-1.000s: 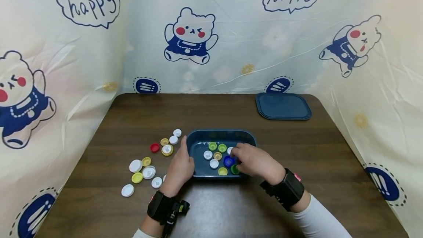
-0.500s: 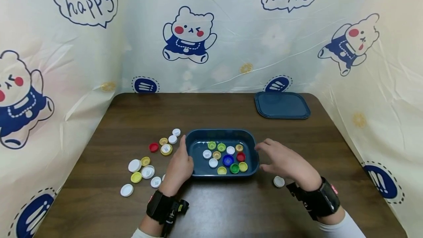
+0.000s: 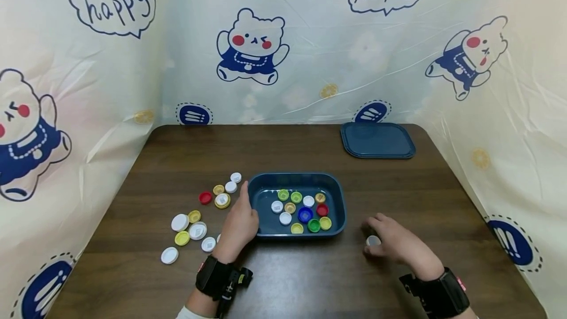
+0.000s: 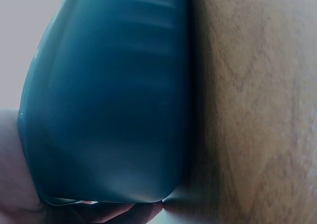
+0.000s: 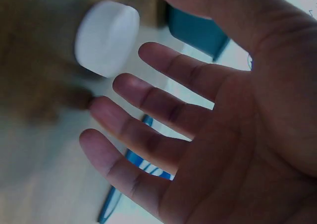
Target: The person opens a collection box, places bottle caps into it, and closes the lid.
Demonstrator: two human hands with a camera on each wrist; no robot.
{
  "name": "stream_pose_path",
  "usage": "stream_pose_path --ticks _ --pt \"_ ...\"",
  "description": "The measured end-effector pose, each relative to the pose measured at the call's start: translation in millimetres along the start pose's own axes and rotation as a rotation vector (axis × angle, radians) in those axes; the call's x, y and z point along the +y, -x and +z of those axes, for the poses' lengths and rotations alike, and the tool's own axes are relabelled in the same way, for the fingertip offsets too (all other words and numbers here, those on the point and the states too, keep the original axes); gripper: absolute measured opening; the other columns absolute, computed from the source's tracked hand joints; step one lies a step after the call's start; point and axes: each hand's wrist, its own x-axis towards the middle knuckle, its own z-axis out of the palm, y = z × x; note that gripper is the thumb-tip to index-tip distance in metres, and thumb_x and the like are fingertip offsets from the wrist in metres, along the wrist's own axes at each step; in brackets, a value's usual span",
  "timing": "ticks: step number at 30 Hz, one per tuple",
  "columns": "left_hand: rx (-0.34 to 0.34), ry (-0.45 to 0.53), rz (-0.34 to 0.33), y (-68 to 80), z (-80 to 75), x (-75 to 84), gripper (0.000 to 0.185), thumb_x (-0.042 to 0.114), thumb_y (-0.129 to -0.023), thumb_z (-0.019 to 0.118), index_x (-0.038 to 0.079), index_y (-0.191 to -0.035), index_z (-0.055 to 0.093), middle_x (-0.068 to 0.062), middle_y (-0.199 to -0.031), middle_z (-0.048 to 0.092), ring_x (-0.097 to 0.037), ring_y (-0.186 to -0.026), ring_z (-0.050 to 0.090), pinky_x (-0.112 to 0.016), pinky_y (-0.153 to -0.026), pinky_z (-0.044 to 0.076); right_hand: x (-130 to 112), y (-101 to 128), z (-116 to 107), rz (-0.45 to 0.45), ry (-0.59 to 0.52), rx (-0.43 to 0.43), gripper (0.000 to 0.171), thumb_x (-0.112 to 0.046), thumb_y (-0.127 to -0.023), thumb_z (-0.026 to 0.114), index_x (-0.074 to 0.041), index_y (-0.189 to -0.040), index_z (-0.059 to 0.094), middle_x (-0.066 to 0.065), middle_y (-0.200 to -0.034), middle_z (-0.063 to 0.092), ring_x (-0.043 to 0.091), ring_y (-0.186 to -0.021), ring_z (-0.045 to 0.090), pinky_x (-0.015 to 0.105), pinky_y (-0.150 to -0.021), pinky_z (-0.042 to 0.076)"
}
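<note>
Caps into the tray (image 3: 341, 210), part done
Eleven in; many wait left. Right hand (image 3: 394, 245), fingers spread, reaches white cap (image 3: 373, 240); left hand (image 3: 241, 223) grips the rim.

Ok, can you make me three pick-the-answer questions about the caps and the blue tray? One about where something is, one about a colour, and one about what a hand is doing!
1. Where does the flat blue lid lie?
A. On the tray
B. At the far right of the table
C. Under the left hand

2. What colour is the cap beside the right hand?
A. White
B. Red
C. Green

3. What is the left hand doing?
A. Lifting a yellow cap
B. Lying flat on the lid
C. Resting against the tray's left side

Answers:
1 B: the lid sits apart from the tray, near the table's far right corner.
2 A: the right wrist view shows a white cap by spread, open fingers.
3 C: the head view shows the hand against the tray's left wall, and the left wrist view shows that wall close up.
</note>
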Motion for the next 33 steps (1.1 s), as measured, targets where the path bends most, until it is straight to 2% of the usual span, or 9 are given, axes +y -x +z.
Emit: stream_pose_path --ticks 9,15,18,24,33 --pt "0.005 0.008 0.011 -0.8 -0.9 0.7 0.072 0.003 -0.099 0.049 0.0 -0.16 0.012 -0.028 -0.149 0.046 -0.036 -0.113 0.061 -0.054 -0.094 0.051 3.0 0.9 12.3 0.007 0.049 0.057 0.04 -0.019 -0.081 0.084 -0.014 -0.116 0.067 0.006 -0.115 0.056 0.028 -0.109 0.051 0.049 -0.086 0.051" --pt "0.001 0.017 0.01 -0.2 -1.9 1.6 0.071 0.002 -0.099 0.049 0.0 -0.16 0.012 -0.028 -0.151 0.044 -0.037 -0.116 0.06 -0.055 -0.096 0.05 6.3 0.5 16.4 -0.038 0.009 0.097 0.026 -0.004 -0.081 0.077 -0.013 -0.102 0.065 0.004 -0.102 0.054 0.022 -0.095 0.053 0.044 -0.081 0.05" --pt "0.0 0.022 0.006 -0.4 -1.8 1.9 0.071 0.003 -0.1 0.049 0.001 -0.161 0.012 -0.028 -0.151 0.044 -0.037 -0.118 0.059 -0.056 -0.097 0.049 6.1 -0.5 14.3 -0.037 -0.002 0.101 0.025 -0.002 -0.08 0.077 -0.012 -0.099 0.065 0.003 -0.099 0.054 0.02 -0.092 0.054 0.044 -0.081 0.051" --pt "-0.003 0.024 0.0 -0.2 -2.1 2.0 0.071 0.003 -0.1 0.049 0.001 -0.161 0.011 -0.028 -0.152 0.043 -0.037 -0.12 0.058 -0.056 -0.099 0.049 0.1 -2.2 -2.6 -0.044 0.012 0.082 0.024 -0.004 -0.08 0.077 -0.012 -0.101 0.066 0.003 -0.099 0.056 0.021 -0.093 0.057 0.047 -0.081 0.053" --pt "-0.005 0.027 -0.004 0.6 -1.4 1.0 0.071 0.002 -0.1 0.048 0.0 -0.161 0.012 -0.028 -0.152 0.043 -0.039 -0.122 0.057 -0.057 -0.1 0.047 -19.5 -13.5 -52.0 -0.215 0.045 0.21 0.02 0.0 -0.083 0.075 -0.007 -0.1 0.066 0.006 -0.098 0.058 0.023 -0.089 0.057 0.045 -0.079 0.054"
